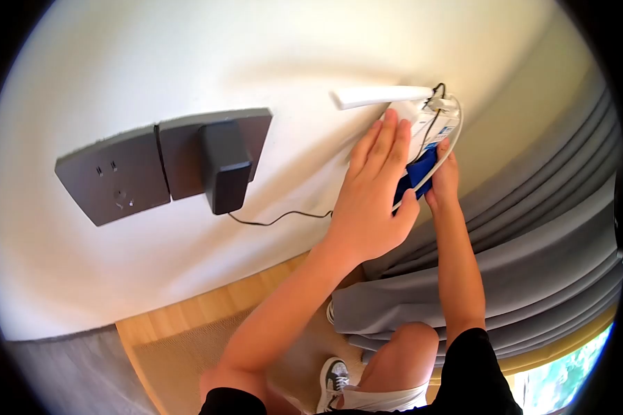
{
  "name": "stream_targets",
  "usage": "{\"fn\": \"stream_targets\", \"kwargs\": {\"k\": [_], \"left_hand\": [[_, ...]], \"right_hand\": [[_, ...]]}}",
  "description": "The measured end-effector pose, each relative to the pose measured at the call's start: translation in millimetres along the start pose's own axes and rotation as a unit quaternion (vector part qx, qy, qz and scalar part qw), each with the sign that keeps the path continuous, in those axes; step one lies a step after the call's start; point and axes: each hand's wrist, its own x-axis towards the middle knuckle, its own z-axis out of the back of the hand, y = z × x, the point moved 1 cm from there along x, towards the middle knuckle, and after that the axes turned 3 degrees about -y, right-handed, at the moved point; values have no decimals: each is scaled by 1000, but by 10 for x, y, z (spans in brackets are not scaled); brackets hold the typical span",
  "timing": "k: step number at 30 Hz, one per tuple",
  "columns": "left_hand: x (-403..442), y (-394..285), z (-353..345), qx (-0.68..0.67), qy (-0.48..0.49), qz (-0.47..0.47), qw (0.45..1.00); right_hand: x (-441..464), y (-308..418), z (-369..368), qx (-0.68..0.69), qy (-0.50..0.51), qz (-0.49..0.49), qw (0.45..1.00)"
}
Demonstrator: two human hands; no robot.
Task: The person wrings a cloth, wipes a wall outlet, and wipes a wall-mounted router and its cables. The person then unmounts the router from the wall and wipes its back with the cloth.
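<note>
Against the wall at the right is a white router (420,135) with a flat white antenna (384,96) pointing left and a printed label facing up. My left hand (375,183) lies along its left side, fingers long and close together, thumb apart. My right hand (447,174) grips its lower right side, with most fingers hidden behind. Between both hands is a dark blue piece (420,168); whether it is cloth or part of the router I cannot tell. A white cable (457,128) loops over the right edge, and a thin black cable (430,128) crosses the label.
A dark double wall socket (128,176) is at the left, with a black power adapter (227,169) plugged in. Its thin cord (277,220) runs toward my left hand. Grey curtains (526,270) hang at the right. Below are a brown mat (194,356) and my shoe (334,379).
</note>
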Motion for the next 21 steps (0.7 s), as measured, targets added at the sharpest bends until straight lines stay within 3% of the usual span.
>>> {"fn": "stream_targets", "kwargs": {"k": [5, 13, 21], "left_hand": [[-6, 29, -105, 26, 16, 5, 1000], [17, -16, -48, 105, 43, 3, 994], [120, -144, -147, 143, 38, 29, 989]], "right_hand": [[132, -54, 194, -40, 21, -21, 999], [198, -82, 180, -31, 41, 32, 998], [185, -151, 113, 25, 15, 2, 1000]]}}
